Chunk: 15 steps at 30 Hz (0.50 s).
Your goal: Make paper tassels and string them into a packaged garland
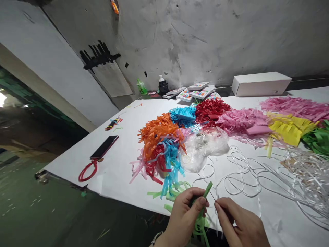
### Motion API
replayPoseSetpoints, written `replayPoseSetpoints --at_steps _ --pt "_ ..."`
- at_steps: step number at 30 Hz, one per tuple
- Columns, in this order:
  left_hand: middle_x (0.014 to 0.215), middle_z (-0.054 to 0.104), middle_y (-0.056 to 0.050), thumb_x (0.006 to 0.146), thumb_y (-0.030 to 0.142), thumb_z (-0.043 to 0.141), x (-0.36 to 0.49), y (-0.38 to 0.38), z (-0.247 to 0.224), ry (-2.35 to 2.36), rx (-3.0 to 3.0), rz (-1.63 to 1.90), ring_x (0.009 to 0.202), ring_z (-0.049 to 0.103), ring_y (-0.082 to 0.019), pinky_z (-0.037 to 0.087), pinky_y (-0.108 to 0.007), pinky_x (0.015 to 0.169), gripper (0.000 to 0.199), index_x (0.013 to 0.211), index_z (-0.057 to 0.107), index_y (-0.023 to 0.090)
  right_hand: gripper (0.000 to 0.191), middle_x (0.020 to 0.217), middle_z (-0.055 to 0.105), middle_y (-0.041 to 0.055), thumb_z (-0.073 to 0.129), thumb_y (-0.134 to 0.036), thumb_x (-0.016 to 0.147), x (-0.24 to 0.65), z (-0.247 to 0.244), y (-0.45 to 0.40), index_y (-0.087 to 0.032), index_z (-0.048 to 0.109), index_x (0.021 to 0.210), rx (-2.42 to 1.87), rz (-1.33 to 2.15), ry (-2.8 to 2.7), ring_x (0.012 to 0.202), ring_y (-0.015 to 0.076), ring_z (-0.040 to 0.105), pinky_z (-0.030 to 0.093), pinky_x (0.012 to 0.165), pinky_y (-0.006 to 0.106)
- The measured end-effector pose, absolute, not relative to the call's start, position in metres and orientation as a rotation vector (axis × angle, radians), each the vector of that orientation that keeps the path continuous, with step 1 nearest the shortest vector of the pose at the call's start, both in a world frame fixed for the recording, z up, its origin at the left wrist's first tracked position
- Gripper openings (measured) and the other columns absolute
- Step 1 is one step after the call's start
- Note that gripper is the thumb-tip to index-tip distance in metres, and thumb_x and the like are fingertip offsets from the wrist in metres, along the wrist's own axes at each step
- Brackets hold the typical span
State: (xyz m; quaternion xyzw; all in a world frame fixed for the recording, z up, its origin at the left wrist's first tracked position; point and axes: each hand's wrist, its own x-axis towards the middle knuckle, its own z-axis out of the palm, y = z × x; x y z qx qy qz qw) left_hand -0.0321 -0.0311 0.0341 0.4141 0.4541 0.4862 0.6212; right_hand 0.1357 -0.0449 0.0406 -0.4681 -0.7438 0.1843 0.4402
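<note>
My left hand (185,212) grips a rolled green paper fringe (205,195) at the table's near edge; its cut strips hang down below my fingers. My right hand (240,223) sits just right of it, thumb and forefinger pinched on a thin white ribbon (244,178) close to the green roll. The ribbon runs off in loose loops across the white table (115,171). Just beyond my hands lies a mixed heap of blue, red, pink and orange fringe (161,154).
Piles of paper fringe lie across the table: orange (156,130), blue (183,115), red (210,108), pink (243,120), yellow (289,128), green (318,139). A clear plastic bag (205,145), a phone (104,146) with a red cord, a white box (260,84), booklets and bottles by the wall.
</note>
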Motion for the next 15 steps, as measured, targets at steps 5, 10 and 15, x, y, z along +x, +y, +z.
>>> replayPoseSetpoints --at_steps 5,10,15 --pt "0.074 0.068 -0.003 0.082 0.047 0.078 -0.0332 -0.0298 0.03 1.056 0.934 1.14 0.061 0.058 -0.012 0.05 -0.024 0.059 0.036 0.095 0.071 0.014 0.026 0.058 0.055 -0.0049 0.044 -0.03 0.102 0.1362 0.041 -0.0413 -0.024 0.058 0.082 -1.227 0.495 -1.885 0.046 0.0105 0.054 0.042 0.05 0.02" --pt "0.073 0.067 -0.002 0.082 0.047 0.078 -0.0329 -0.0284 0.0272 1.012 0.904 1.156 0.058 0.057 -0.011 0.05 -0.023 0.056 0.035 0.094 0.07 0.015 0.027 0.057 0.055 -0.005 0.046 -0.035 0.101 0.1363 0.0456 -0.0397 -0.025 0.059 0.08 -1.256 0.568 -1.84 0.046 0.011 0.052 0.041 0.048 0.02" --pt "0.072 0.067 -0.002 0.081 0.046 0.079 -0.032 -0.0274 0.0271 0.986 0.88 1.156 0.058 0.056 -0.011 0.05 -0.023 0.056 0.036 0.094 0.068 0.015 0.03 0.055 0.052 -0.0051 0.045 -0.037 0.101 0.1326 0.049 -0.0402 -0.024 0.059 0.077 -1.298 0.565 -1.79 0.043 0.0108 0.049 0.038 0.044 0.02"
